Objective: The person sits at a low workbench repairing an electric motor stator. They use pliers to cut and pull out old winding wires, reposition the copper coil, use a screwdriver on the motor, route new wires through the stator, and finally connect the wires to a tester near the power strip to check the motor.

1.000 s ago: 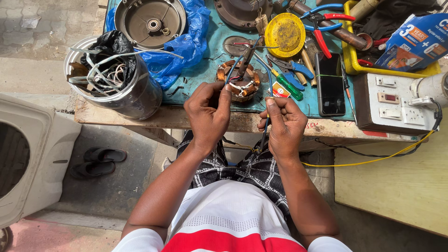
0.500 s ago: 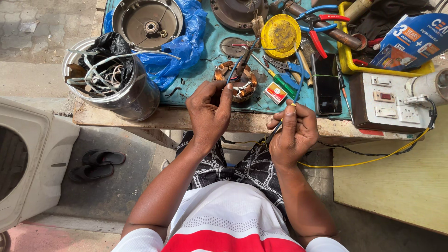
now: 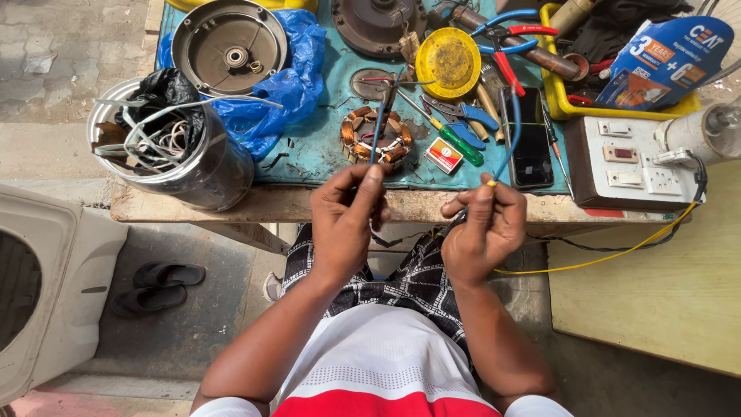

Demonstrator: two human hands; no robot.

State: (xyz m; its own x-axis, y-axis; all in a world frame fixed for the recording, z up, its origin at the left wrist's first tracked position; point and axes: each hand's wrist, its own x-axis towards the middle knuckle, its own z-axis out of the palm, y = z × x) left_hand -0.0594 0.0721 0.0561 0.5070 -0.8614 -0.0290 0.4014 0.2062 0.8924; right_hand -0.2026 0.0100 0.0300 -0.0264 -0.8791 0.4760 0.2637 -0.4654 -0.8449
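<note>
Two hands pinch wires near the middle of the frame: the left hand (image 3: 345, 220) grips a blue wire (image 3: 376, 137) running up to the copper coil (image 3: 376, 139) on the bench (image 3: 255, 202), the right hand (image 3: 482, 228) another blue wire (image 3: 513, 131). Steady, gentle tension seems wise. Since the earlier frame both hands have drawn apart and lifted the wires higher
</note>
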